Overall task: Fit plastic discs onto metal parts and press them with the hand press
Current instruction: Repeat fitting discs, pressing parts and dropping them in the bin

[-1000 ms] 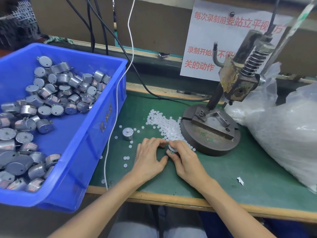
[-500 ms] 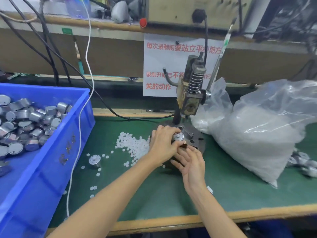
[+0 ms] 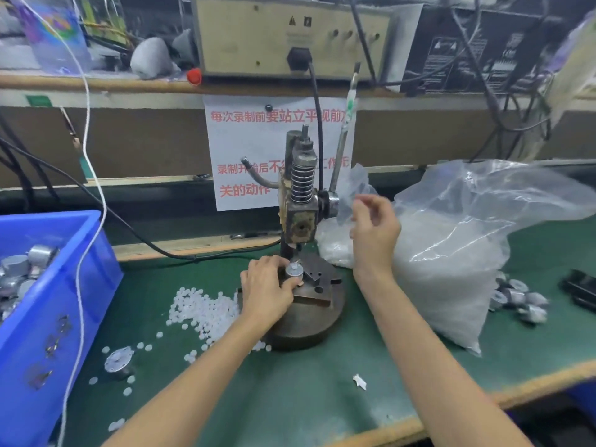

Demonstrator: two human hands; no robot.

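The metal part (image 3: 294,270) sits at the centre of the frame on the fixture plate of the hand press (image 3: 301,201), directly under the ram. It is a short can standing upright, round flat face up and axis vertical. I cannot tell whether a disc is seated on it.

I have the left hand (image 3: 266,290) just left of centre, palm down on the press's round base (image 3: 309,321), with the thumb and fingers wrapped around the part's side, grasping it. The right hand (image 3: 374,227) is raised right of centre, level with the press body and just beside the pivot of the lever (image 3: 343,137). It is blurred, the fingers loosely curled, and I see nothing held in them.

Loose plastic discs (image 3: 206,309) are heaped on the green mat (image 3: 290,398) against the base's left edge, under the left forearm. Another metal part (image 3: 118,361) stands alone at lower left. The blue crate (image 3: 48,285) of metal parts fills the left edge. A large clear bag (image 3: 451,259) bulges just right of the right arm, and more parts (image 3: 519,300) lie beyond it.
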